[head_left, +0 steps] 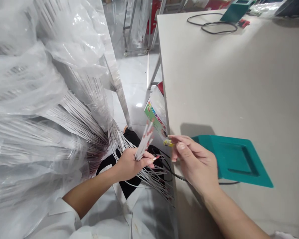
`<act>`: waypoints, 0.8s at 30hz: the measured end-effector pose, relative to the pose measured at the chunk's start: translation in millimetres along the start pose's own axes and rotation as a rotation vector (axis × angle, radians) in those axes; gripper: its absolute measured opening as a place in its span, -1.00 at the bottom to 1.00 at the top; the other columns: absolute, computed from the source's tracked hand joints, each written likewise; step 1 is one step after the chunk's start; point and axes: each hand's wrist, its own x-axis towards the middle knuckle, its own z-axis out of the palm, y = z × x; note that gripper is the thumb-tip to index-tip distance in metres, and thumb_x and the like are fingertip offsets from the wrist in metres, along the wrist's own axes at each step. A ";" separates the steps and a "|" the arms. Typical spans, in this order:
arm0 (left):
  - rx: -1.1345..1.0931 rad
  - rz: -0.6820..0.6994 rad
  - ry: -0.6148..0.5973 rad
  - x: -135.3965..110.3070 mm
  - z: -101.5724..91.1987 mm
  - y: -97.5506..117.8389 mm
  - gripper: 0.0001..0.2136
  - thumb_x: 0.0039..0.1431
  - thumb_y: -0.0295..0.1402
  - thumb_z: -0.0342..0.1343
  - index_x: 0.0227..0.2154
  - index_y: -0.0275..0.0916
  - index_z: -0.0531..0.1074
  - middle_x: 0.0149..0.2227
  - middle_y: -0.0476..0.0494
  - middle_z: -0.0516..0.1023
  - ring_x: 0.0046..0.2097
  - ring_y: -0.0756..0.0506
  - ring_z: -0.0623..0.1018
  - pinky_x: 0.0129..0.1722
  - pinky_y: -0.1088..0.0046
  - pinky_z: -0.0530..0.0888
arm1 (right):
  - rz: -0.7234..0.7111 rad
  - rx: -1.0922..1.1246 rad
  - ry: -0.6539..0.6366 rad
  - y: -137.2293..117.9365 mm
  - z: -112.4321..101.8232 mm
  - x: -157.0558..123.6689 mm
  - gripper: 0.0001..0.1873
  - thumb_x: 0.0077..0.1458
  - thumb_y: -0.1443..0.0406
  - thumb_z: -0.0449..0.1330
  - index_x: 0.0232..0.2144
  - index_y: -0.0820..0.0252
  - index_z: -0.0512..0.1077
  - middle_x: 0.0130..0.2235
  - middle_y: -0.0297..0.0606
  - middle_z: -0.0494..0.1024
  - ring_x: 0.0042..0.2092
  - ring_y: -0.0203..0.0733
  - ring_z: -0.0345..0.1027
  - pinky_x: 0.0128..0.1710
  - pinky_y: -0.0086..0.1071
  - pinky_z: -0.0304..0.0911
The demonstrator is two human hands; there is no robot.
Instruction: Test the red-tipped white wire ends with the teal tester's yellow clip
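Observation:
My left hand [131, 163] is closed around a small bundle of white cables [145, 141] with red-tipped ends pointing up, just left of the table edge. More white cables trail from a big hanging bunch [72, 116] past this hand. My right hand [191, 159] rests over the table edge, fingers pinched on a small yellow connector [167, 142] that meets a cable end. A teal tray-like device [235, 159] lies on the table right beside my right hand.
The beige table [226, 86] fills the right. At its far end lie a coiled black cable [211, 25] and another teal device [235, 11]. Plastic-wrapped cable bundles [27, 83] crowd the left. A colourful packet [155, 116] hangs at the table edge. Metal racks [134, 30] stand beyond.

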 end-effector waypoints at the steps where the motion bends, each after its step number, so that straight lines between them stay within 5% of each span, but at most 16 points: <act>1: 0.000 -0.018 -0.031 -0.6 -0.9 -0.1 -0.87 -0.04 -0.37 0.13 -0.50 -0.30 0.54 -0.55 -0.07 0.50 -0.60 0.07 0.31 -0.60 0.55 0.22 | -0.001 0.005 -0.004 -0.5 -1.9 0.5 -0.82 0.10 0.24 0.13 -0.25 0.00 0.49 -0.33 -0.29 0.48 -0.55 -0.37 0.22 -0.56 -0.38 0.23; 6: -0.003 -0.016 0.000 1.4 -3.1 1.8 -0.77 -0.04 -0.33 0.15 -0.31 -0.33 0.52 -0.39 -0.14 0.53 -0.55 0.06 0.33 -0.62 0.57 0.21 | -0.089 -0.174 -0.112 -7.0 2.2 -0.5 -0.86 0.05 0.30 0.17 -0.31 0.05 0.51 -0.38 -0.28 0.52 -0.47 -0.31 0.32 -0.51 -0.39 0.28; 11: 0.073 0.146 -0.126 7.5 1.3 -6.1 -0.84 -0.01 -0.32 0.10 -0.49 -0.35 0.44 -0.57 0.02 0.32 -0.49 0.05 0.28 -0.51 0.56 0.23 | -0.187 -0.283 -0.348 -7.5 18.5 -6.8 -0.84 0.03 0.35 0.19 -0.30 0.08 0.51 -0.37 -0.26 0.52 -0.35 -0.26 0.39 -0.40 -0.40 0.31; 17: 0.006 0.108 -0.221 11.0 0.5 -14.4 -0.76 0.01 -0.26 0.11 -0.60 -0.31 0.29 -0.63 0.10 0.20 -0.55 0.09 0.21 -0.56 0.58 0.19 | -0.140 -0.297 -0.259 -0.6 24.3 -9.3 -0.88 0.05 0.33 0.17 -0.48 0.13 0.50 -0.47 -0.31 0.49 -0.43 -0.29 0.35 -0.42 -0.43 0.26; 24: -0.019 0.081 -0.257 12.7 -7.6 -13.8 -0.68 0.10 -0.16 0.02 -0.50 -0.36 0.43 -0.68 0.04 0.29 -0.60 0.08 0.31 -0.56 0.57 0.24 | -0.080 -0.279 -0.209 0.5 23.7 -9.3 -0.73 0.09 0.31 0.12 -0.63 0.19 0.40 -0.57 -0.34 0.42 -0.48 -0.32 0.25 -0.44 -0.44 0.17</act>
